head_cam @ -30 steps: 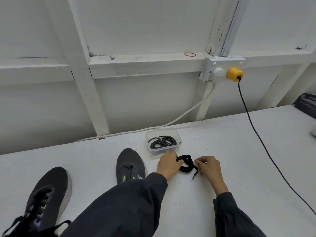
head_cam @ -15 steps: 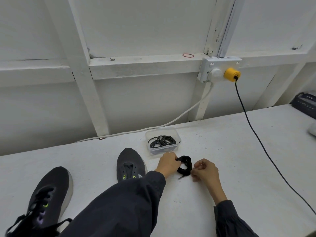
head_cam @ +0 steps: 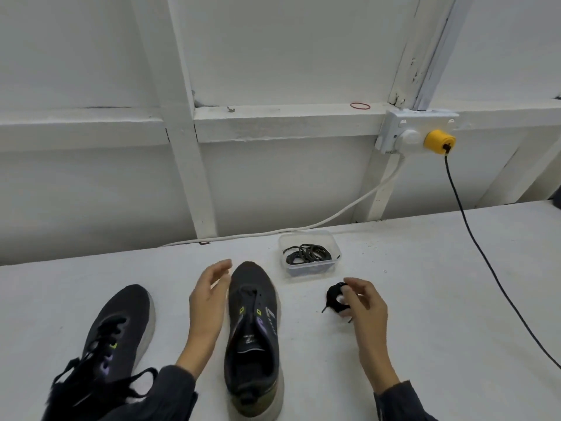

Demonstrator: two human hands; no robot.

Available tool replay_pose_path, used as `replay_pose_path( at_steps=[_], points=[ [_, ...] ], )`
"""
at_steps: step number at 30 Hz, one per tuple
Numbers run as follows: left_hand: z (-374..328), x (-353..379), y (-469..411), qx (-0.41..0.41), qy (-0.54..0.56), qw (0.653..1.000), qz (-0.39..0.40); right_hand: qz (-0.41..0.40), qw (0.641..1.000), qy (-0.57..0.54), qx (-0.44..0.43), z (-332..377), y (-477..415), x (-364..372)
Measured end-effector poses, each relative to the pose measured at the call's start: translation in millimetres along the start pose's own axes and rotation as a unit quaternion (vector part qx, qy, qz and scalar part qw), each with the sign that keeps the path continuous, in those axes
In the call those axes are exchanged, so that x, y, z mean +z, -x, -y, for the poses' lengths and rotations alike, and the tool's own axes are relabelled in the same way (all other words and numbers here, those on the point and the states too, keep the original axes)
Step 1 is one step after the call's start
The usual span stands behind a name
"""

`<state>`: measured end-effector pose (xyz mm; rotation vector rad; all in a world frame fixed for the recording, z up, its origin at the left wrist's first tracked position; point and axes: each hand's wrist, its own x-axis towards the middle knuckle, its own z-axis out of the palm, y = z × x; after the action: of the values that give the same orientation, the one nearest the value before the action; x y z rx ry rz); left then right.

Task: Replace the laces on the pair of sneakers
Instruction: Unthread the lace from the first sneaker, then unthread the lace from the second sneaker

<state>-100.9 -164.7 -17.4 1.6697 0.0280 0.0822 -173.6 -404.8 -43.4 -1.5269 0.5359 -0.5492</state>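
1. Right hand (head_cam: 364,305): our curled fingertips lightly pinch the small coiled black shoelace (head_cam: 334,297) low over the white tabletop (head_cam: 440,299). We judge it is bundled to avoid tangling.
2. Left hand (head_cam: 209,296): fingers straight and holding nothing, just beside the laceless dark grey knit sneaker (head_cam: 253,329), likely to steady it.
3. Second dark grey sneaker (head_cam: 118,329): laced, at our left.
4. Clear plastic tub (head_cam: 309,270): holds dark laces (head_cam: 306,253) and sits behind the shoes.
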Motion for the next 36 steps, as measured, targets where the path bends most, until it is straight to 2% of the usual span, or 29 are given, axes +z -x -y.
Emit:
replay_pose_path(
  at_steps=[1,3,5,7,10,16,19,22,25,28,32,36],
  points=[
    [12,-8,7,-0.027,0.004,0.999,-0.019,0.035,0.999,-0.013,0.012,-1,8,13],
    [34,-10,21,-0.091,0.019,0.996,0.006,0.117,0.992,-0.022,0.046,-6,26,41],
    [45,-2,35,-0.151,0.093,0.983,0.047,0.203,0.975,-0.022,0.088,-11,46,68],
    [49,10,48,-0.177,0.179,0.965,0.070,0.242,0.963,-0.025,0.119,-12,61,89],
    [47,20,56,-0.186,0.209,0.958,0.060,0.252,0.957,-0.051,0.139,-11,69,96],
    [33,32,76,-0.180,0.162,0.966,0.090,0.241,0.953,-0.080,0.168,-7,71,67],
    [20,30,78,-0.191,0.160,0.961,0.120,0.256,0.957,-0.002,0.138,3,70,58],
    [4,8,81,-0.163,0.136,0.968,0.137,0.254,0.960,0.057,0.101,19,72,55],
    [-14,-32,86,-0.089,0.092,0.988,0.090,0.209,0.973,0.087,-0.042,46,86,60],
    [-33,-87,84,0.003,0.085,0.996,0.024,0.234,0.964,0.027,-0.125,79,110,76],
    [-34,-166,74,0.048,0.074,0.991,-0.097,0.344,0.934,-0.032,-0.093,86,152,103],
    [1,-217,61,-0.016,0.065,0.984,-0.165,0.425,0.905,-0.003,0.029,67,175,140]
  ],
)
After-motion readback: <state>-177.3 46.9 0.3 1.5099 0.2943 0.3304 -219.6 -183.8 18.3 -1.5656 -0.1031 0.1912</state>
